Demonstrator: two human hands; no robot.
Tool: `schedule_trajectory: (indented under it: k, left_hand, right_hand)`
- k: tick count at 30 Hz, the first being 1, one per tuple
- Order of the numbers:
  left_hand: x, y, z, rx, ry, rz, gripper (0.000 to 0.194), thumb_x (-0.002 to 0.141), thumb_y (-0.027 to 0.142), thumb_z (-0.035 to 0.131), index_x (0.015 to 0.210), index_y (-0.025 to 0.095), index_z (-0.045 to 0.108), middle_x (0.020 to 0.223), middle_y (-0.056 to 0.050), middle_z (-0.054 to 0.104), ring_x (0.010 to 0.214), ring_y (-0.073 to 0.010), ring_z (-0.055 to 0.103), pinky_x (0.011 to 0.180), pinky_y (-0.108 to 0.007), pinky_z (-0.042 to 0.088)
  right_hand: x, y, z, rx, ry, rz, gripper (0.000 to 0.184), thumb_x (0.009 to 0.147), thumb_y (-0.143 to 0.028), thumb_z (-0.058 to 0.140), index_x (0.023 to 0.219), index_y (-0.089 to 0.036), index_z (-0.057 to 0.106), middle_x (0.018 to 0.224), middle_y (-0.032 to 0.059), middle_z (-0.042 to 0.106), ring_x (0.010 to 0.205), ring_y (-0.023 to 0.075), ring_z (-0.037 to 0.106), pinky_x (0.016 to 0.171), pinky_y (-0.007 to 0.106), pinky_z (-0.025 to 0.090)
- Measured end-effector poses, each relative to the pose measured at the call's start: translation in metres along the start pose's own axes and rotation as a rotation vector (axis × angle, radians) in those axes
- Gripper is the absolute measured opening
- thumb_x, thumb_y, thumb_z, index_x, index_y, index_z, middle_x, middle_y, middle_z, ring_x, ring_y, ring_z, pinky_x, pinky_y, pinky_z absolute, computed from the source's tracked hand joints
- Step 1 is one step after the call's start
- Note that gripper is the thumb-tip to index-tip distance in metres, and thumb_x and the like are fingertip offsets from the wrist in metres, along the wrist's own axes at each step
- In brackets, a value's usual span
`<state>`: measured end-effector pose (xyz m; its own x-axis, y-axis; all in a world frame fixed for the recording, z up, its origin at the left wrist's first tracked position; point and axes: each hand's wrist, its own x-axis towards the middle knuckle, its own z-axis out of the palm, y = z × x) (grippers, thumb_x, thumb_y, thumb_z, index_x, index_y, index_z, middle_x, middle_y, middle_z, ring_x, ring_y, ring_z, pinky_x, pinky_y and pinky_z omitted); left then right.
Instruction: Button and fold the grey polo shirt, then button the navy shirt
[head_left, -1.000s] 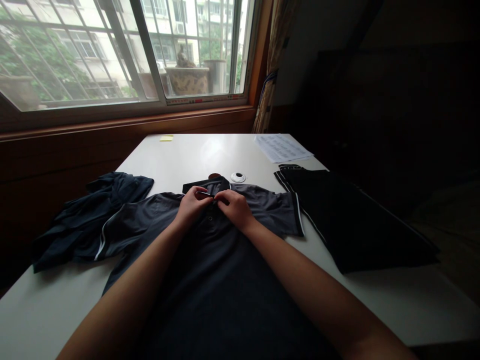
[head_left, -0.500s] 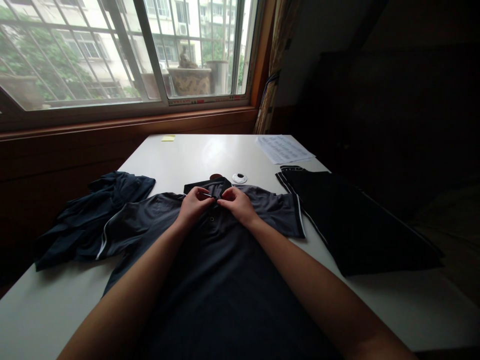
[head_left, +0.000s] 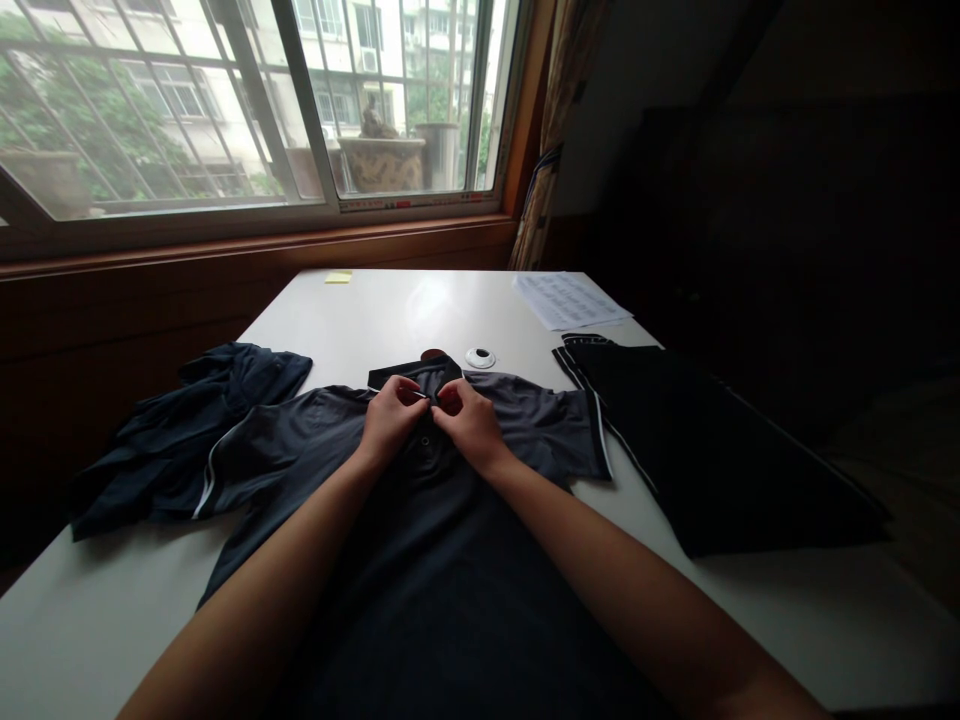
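A dark grey polo shirt [head_left: 450, 540] lies spread front up, its sleeves out to both sides and edged with white stripes. Both of my hands meet at the neck opening, just below the black collar [head_left: 397, 374]. My left hand [head_left: 390, 415] is closed in a pinch on the placket's edge, where a thin pale line shows by the fingers. Opposite it, my right hand [head_left: 472, 425] pinches the placket's other side, fingertips almost touching the left ones. Below them one round button [head_left: 425, 441] is visible. Whatever lies between the fingertips is hidden.
On the white table [head_left: 390, 310], a crumpled dark garment [head_left: 195, 420] lies left and folded black clothing [head_left: 720, 450] right. Beyond the collar sit a white ring-shaped object [head_left: 481, 357] and a brown round one [head_left: 432, 354]. Farther back are printed sheets [head_left: 571, 300] and a yellow note [head_left: 338, 277].
My fingers have shifted slightly at the placket, and the right hand's fingers are more rounded now. The shirt and the other things stay in place; the view has moved a little.
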<state>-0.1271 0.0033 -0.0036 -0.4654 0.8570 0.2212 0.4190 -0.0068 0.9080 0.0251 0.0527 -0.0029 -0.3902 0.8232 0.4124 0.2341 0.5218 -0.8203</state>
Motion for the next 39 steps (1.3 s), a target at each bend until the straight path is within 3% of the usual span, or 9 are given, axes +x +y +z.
schedule_trajectory:
  k: [8,21,32,39]
  left_hand:
    - [0.003,-0.001,-0.002,-0.104,-0.031,-0.057,0.030,0.065,0.032,0.080,0.089,0.021,0.066,0.080,-0.002,0.073,0.078,-0.0215,0.068,0.075,-0.032,0.051]
    - [0.000,0.006,-0.002,-0.057,-0.050,-0.065,0.031,0.064,0.033,0.080,0.088,0.021,0.064,0.076,-0.001,0.071,0.074,-0.0207,0.067,0.070,-0.031,0.049]
    - [0.002,0.007,-0.004,-0.046,-0.044,-0.069,0.029,0.066,0.033,0.079,0.087,0.020,0.065,0.078,-0.002,0.071,0.075,-0.0209,0.067,0.072,-0.032,0.049]
    - [0.001,0.006,-0.004,-0.024,-0.043,-0.050,0.028,0.066,0.033,0.079,0.087,0.021,0.065,0.078,-0.001,0.071,0.076,-0.0210,0.067,0.072,-0.032,0.049]
  right_hand:
    - [0.003,0.005,0.001,-0.065,-0.013,0.006,0.012,0.077,-0.020,0.065,0.088,-0.023,0.061,0.079,-0.0018,0.068,0.073,0.0164,0.065,0.071,0.027,0.050]
    - [0.007,0.008,0.000,-0.008,0.071,0.070,0.012,0.076,-0.027,0.068,0.083,-0.022,0.061,0.078,-0.0009,0.068,0.072,0.0173,0.065,0.070,0.028,0.049]
    - [0.004,0.007,0.004,-0.142,0.010,-0.041,0.008,0.078,-0.019,0.064,0.082,-0.023,0.059,0.078,-0.0012,0.066,0.072,0.0165,0.062,0.068,0.027,0.046]
    - [0.006,0.012,0.002,-0.011,-0.001,0.022,0.009,0.078,-0.025,0.069,0.084,-0.022,0.064,0.079,-0.0018,0.069,0.073,0.0162,0.066,0.070,0.027,0.049]
